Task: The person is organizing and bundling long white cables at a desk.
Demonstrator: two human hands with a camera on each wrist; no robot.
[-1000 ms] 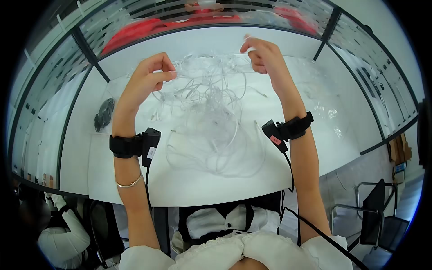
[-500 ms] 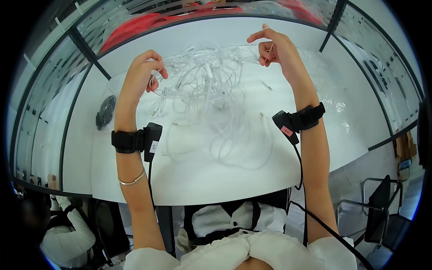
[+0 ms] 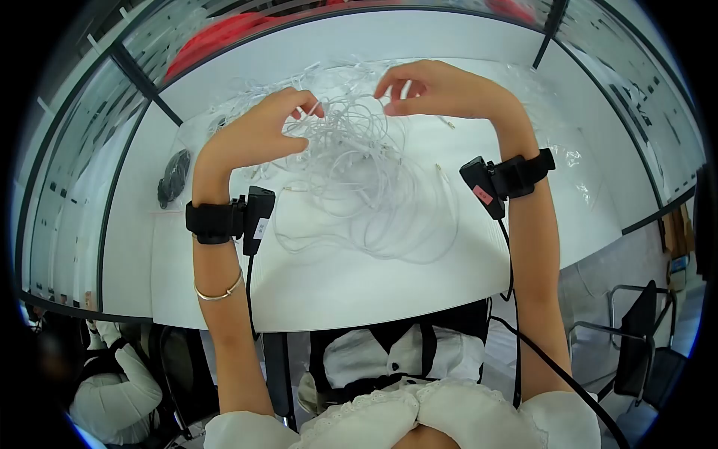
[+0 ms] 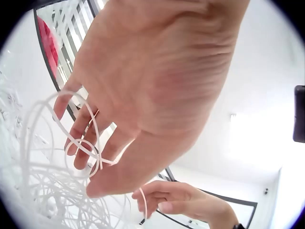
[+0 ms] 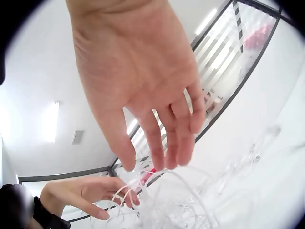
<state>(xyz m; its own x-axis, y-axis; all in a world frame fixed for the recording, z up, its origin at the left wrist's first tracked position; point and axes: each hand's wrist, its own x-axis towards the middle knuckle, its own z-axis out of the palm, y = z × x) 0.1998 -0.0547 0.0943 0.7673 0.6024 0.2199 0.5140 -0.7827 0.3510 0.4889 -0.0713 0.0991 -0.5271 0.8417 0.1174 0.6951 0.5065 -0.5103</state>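
A tangled heap of white cables (image 3: 351, 142) lies in the middle of the white table, with long loops running toward its front edge. My left hand (image 3: 262, 127) reaches over the left side of the heap, thumb and fingers apart. Loops of white cable (image 4: 97, 138) pass in front of its fingers in the left wrist view. On the other side, my right hand (image 3: 449, 90) is above the far right of the heap, fingers loosely bent and spread from the thumb. A cable loop (image 5: 190, 188) arches right beside its fingertips. Metal-tipped plugs (image 3: 446, 122) show at some cable ends.
A dark bundle (image 3: 174, 178) in plastic lies at the table's left. Clear plastic bags (image 3: 576, 172) lie along the right side. Partitions with dark frames (image 3: 142, 78) enclose the far side. A black chair (image 3: 632, 344) stands to the right; another person (image 3: 116, 393) sits at the lower left.
Both hands have moved inward over the heap, the right one coming left and turning across. Fingers of both hands have loosened. The upper part of the cable heap has shifted and settled lower.
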